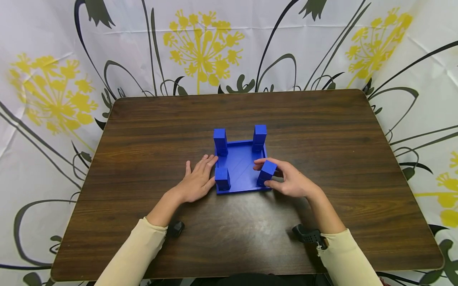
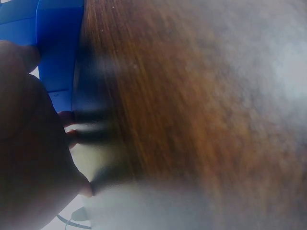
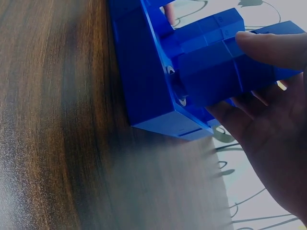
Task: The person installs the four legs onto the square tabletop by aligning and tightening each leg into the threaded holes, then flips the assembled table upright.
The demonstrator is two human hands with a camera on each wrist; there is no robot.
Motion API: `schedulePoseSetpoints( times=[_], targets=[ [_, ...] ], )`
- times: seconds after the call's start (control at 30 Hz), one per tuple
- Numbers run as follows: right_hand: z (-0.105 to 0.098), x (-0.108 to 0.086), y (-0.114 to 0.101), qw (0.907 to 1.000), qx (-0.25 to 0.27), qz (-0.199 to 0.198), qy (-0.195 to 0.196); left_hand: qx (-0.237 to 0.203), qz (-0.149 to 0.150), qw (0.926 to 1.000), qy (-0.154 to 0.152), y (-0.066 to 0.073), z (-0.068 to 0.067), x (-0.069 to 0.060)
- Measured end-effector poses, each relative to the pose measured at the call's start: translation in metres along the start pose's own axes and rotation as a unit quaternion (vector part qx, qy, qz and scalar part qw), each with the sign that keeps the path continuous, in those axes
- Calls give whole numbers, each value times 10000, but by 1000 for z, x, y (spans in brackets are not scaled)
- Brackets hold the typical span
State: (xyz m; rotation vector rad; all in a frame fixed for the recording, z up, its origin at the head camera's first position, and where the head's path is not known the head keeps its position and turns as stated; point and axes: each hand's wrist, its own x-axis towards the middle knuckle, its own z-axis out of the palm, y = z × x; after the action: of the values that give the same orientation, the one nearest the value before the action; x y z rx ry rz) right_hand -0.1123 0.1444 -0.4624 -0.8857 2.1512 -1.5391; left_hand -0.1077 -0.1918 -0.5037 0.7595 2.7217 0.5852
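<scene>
A blue square tray-like base (image 1: pixel 242 169) with a raised rim lies on the table. Three blue square posts stand upright at its corners: back left (image 1: pixel 220 142), back right (image 1: pixel 259 137) and front left (image 1: pixel 222 178). My right hand (image 1: pixel 291 179) grips a fourth blue post (image 1: pixel 266 172) between thumb and fingers, tilted over the front right corner. In the right wrist view, a narrower stub shows between this post (image 3: pixel 211 76) and the base (image 3: pixel 148 91). My left hand (image 1: pixel 196 182) lies with fingers extended along the base's left side, fingertips against it; the thumb is near the front left post.
The brown wood-grain table (image 1: pixel 340 139) extends around the base on all sides. A flower-patterned curtain (image 1: pixel 229 47) hangs behind it and at both sides. Dark wrist-worn devices (image 1: pixel 309 235) sit at both wrists.
</scene>
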Motion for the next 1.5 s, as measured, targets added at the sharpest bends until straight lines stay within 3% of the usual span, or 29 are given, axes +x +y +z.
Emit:
schedulePoseSetpoints(
  times=[0.4,0.8,1.5],
  targets=[
    [0,0,-3,9992,-109,320,189,-26,12,10000,38,0,0,0],
    [4,2,-1,9977,-212,286,579,13,-76,9999,-77,-10,8,2],
    [13,6,-1,9815,-1264,491,1353,25,-78,9999,-78,-9,7,2]
  ],
)
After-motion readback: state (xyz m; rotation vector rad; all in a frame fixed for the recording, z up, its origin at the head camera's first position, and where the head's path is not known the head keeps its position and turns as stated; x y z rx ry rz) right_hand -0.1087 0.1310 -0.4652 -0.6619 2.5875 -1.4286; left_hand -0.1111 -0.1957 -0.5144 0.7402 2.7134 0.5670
